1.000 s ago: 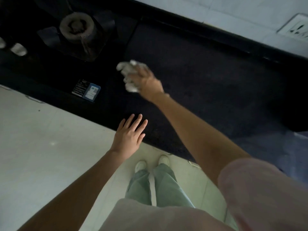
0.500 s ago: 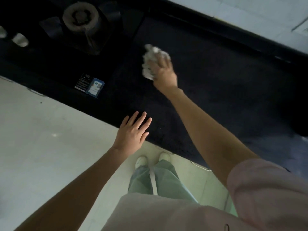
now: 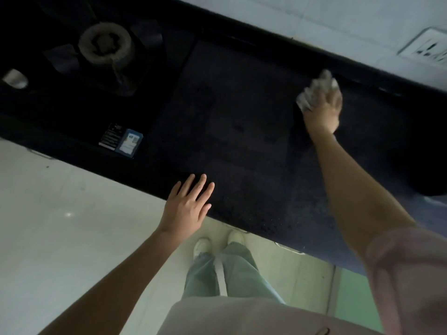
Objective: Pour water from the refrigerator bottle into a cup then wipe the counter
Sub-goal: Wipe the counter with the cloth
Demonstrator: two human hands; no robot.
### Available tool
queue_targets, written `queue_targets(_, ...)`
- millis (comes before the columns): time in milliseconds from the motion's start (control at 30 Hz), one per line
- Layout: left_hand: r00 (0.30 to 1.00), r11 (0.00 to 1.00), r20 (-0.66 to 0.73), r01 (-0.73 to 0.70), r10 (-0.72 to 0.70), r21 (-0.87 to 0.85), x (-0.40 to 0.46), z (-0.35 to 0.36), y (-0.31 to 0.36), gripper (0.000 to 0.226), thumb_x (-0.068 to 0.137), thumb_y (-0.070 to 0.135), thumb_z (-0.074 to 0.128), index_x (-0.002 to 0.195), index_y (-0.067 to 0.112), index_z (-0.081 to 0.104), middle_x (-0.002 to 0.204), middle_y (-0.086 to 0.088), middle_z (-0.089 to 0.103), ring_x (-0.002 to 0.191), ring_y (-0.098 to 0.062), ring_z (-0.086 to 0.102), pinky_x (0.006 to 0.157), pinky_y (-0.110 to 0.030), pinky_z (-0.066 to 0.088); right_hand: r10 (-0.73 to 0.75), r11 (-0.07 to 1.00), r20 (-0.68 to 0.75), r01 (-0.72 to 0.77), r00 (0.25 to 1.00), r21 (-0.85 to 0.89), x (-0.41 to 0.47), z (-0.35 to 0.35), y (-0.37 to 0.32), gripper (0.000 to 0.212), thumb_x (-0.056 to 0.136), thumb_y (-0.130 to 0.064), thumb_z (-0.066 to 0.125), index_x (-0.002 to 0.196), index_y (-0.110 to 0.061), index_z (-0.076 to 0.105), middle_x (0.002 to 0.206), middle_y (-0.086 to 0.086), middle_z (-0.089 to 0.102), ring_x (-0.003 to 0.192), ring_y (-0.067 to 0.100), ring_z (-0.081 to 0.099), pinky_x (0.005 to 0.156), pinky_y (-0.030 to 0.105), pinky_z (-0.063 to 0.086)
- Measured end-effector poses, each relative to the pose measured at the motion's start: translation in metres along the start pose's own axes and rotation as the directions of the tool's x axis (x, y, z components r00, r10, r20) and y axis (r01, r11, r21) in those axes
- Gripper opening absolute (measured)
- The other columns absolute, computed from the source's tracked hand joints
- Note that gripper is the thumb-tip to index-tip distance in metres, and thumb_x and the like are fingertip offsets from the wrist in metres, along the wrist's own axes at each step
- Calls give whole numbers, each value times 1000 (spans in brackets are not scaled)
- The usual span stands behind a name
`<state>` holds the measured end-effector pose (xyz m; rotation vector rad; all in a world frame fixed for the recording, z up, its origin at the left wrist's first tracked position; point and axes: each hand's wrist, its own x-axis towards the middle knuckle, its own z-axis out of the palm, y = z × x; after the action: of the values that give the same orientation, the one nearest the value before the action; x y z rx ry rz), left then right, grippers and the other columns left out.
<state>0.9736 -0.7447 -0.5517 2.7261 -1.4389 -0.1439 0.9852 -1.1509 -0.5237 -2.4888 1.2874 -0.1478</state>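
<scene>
The counter (image 3: 242,131), a dark slab running along the pale tiled wall (image 3: 338,22), is getting wiped near its back edge. The right hand (image 3: 323,110) is pressing down on a crumpled white cloth (image 3: 314,89), fingers curled over it so the wad is sticking out past the fingertips, just short of the wall. The arm is stretching out long from a pale pink sleeve (image 3: 411,274). The left hand (image 3: 187,206) is lying flat and empty, fingers spread wide, on the front lip of the counter. Off to the left a stove burner (image 3: 105,43) is sitting in the dark cooktop, with a small blue-and-black label (image 3: 122,139) nearer the front. A wall socket (image 3: 428,48) is showing at the far right. Neither a bottle nor a cup is showing.
</scene>
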Motion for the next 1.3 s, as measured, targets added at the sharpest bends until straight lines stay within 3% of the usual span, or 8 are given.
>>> queue_targets(133, 1000, 1000, 13, 3, -3, -15, 0, -2, 0, 47, 92, 36, 41, 134, 18, 53, 141, -9, 50, 125, -35, 49, 97, -50, 44, 114, 990, 23, -111, 993, -90, -30, 4, -3, 66, 89, -12, 54, 146, -33, 29, 159, 4, 3, 146, 32, -1, 100, 47, 42)
queue_targets(267, 1000, 1000, 18, -8, 9, -14, 0, -2, 0, 47, 92, 36, 40, 134, 17, 54, 140, -10, 51, 125, -36, 50, 96, -50, 45, -233, 972, 85, 234, 969, -6, -71, 38, -87, 67, 88, -10, 52, 147, -31, 30, 159, 7, 9, 146, 33, 1, 107, 42, 39)
queue_targets(467, 999, 1000, 48, -6, 6, -6, 2, -3, 0, 48, 94, 36, 37, 134, 16, 54, 140, -10, 50, 126, -36, 49, 95, -51, 46, -648, 745, 254, 667, 718, 18, -118, 68, -171, 63, 89, -9, 57, 143, -35, 37, 159, -3, 9, 146, 27, 6, 102, 36, 42)
queue_targets(733, 998, 1000, 67, -12, 14, -23, 3, -5, -1, 48, 93, 38, 38, 133, 17, 55, 139, -10, 52, 125, -36, 50, 93, -50, 47, -159, 986, 17, 158, 987, 47, -41, 13, -2, 61, 94, -37, 54, 147, -39, 25, 159, 1, 12, 145, 27, 10, 115, 41, 26)
queue_targets(867, 997, 1000, 78, -12, 14, -25, 2, -6, -2, 49, 93, 38, 35, 134, 17, 54, 139, -10, 52, 125, -36, 51, 93, -51, 48, 104, 994, -14, -105, 994, -36, -66, -10, 46, 60, 91, -24, 56, 144, -36, 29, 159, 3, 7, 144, 32, 8, 105, 50, 38)
queue_targets(1033, 994, 1000, 110, 1, 0, -13, 1, -6, -1, 50, 94, 39, 33, 136, 18, 52, 140, -10, 51, 127, -35, 48, 95, -51, 46, -210, 976, -14, 211, 977, 51, -149, 35, -39, 66, 85, -8, 56, 143, -34, 38, 156, 5, 20, 145, 30, 10, 101, 43, 45)
queue_targets(1167, 997, 1000, 76, -4, 6, -18, 2, -6, 1, 43, 92, 34, 38, 120, 14, 63, 129, -12, 59, 123, -36, 51, 93, -51, 45, -555, 832, 158, 544, 817, 110, -204, 66, -144, 66, 84, -1, 58, 141, -32, 43, 157, 0, 21, 145, 30, 11, 89, 39, 51)
queue_targets(1300, 999, 1000, 49, -7, 7, -11, 3, -5, 0, 44, 92, 35, 37, 120, 13, 63, 130, -12, 58, 122, -37, 51, 92, -52, 44, -573, 819, 133, 557, 809, 138, -207, 59, -145, 61, 87, -3, 56, 140, -31, 44, 157, -2, 19, 146, 27, 11, 91, 37, 49)
